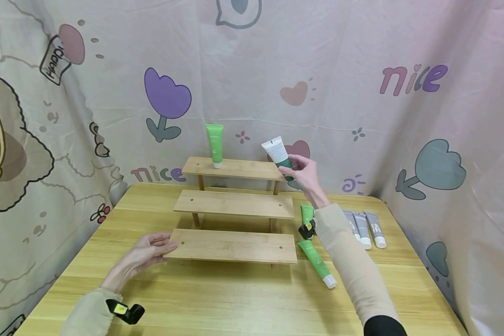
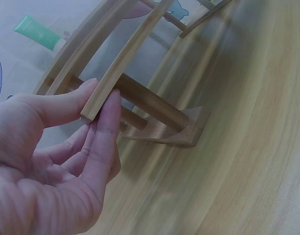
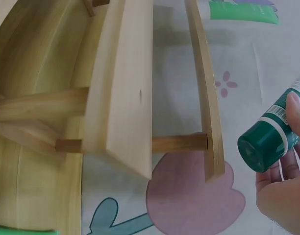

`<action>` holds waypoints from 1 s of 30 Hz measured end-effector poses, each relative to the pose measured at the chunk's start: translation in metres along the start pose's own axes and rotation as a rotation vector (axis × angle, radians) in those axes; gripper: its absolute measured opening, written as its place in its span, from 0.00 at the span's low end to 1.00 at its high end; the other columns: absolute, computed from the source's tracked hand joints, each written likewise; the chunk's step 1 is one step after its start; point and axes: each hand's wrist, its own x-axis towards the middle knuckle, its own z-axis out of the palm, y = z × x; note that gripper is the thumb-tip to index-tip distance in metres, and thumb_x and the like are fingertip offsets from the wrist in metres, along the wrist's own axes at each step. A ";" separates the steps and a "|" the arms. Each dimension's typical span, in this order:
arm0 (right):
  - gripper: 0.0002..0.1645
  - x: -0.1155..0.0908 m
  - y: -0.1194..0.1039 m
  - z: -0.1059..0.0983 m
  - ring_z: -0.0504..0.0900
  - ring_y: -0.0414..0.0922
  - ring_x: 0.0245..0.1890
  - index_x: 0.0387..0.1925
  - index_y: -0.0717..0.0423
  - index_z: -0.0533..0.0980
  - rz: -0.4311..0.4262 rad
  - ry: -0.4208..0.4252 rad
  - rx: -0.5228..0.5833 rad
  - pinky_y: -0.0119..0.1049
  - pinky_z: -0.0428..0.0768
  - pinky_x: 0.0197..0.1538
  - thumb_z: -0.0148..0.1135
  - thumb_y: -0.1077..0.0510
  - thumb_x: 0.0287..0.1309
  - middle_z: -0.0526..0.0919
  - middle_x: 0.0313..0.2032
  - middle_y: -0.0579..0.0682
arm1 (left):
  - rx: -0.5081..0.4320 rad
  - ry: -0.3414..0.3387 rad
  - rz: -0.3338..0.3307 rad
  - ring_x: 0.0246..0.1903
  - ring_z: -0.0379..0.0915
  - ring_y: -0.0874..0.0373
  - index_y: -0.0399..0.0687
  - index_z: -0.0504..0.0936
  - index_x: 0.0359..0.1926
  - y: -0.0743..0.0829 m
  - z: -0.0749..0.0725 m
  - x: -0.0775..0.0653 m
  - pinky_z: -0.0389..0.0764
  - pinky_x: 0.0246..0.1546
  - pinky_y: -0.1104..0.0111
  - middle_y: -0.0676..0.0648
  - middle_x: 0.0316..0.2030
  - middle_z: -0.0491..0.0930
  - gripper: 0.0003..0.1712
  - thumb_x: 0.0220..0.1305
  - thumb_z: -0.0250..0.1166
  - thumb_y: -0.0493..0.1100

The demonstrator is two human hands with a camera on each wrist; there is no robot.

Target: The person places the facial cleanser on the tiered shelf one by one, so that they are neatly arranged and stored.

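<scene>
A three-tier wooden stand is on the table. My left hand pinches the left end of its lowest tier, thumb on top and fingers beneath, as the left wrist view shows on the board's end. Over the right end of the top tier, my right hand holds a white and dark green tube, tilted with its green cap down. In the right wrist view the cap is apart from the stand. A light green tube stands on its white cap on the top tier, left of centre.
Another green tube lies right of the stand, with a further green tube behind it, partly hidden by the right wrist camera. Several grey tubes lie at the table's right. A printed curtain hangs behind the table.
</scene>
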 end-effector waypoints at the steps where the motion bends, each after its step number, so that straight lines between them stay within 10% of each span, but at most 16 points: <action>1: 0.28 0.001 0.000 0.002 0.78 0.35 0.35 0.57 0.68 0.78 0.001 0.001 0.009 0.21 0.78 0.38 0.73 0.68 0.54 0.82 0.34 0.37 | 0.004 -0.003 0.002 0.44 0.80 0.69 0.16 0.41 0.73 0.000 0.000 0.000 0.87 0.47 0.71 0.50 0.50 0.78 0.48 0.73 0.62 0.41; 13: 0.29 0.015 -0.001 0.026 0.80 0.34 0.36 0.57 0.65 0.79 -0.006 0.027 0.038 0.21 0.79 0.39 0.75 0.66 0.53 0.83 0.35 0.38 | 0.012 0.010 -0.004 0.43 0.80 0.68 0.16 0.41 0.73 0.000 0.002 0.000 0.87 0.44 0.70 0.45 0.52 0.77 0.47 0.73 0.62 0.40; 21: 0.28 0.021 0.000 0.044 0.81 0.35 0.37 0.57 0.64 0.80 0.008 0.034 0.055 0.22 0.81 0.41 0.75 0.66 0.52 0.86 0.48 0.60 | 0.026 0.017 -0.006 0.44 0.79 0.68 0.16 0.43 0.73 0.001 0.002 0.000 0.87 0.47 0.68 0.43 0.54 0.77 0.47 0.72 0.62 0.41; 30: 0.27 0.029 -0.001 0.060 0.81 0.39 0.40 0.56 0.61 0.81 0.031 0.037 0.041 0.26 0.81 0.45 0.76 0.64 0.53 0.85 0.52 0.64 | 0.024 0.022 -0.011 0.45 0.79 0.67 0.17 0.43 0.73 0.001 0.002 -0.001 0.87 0.47 0.68 0.45 0.52 0.78 0.47 0.72 0.63 0.40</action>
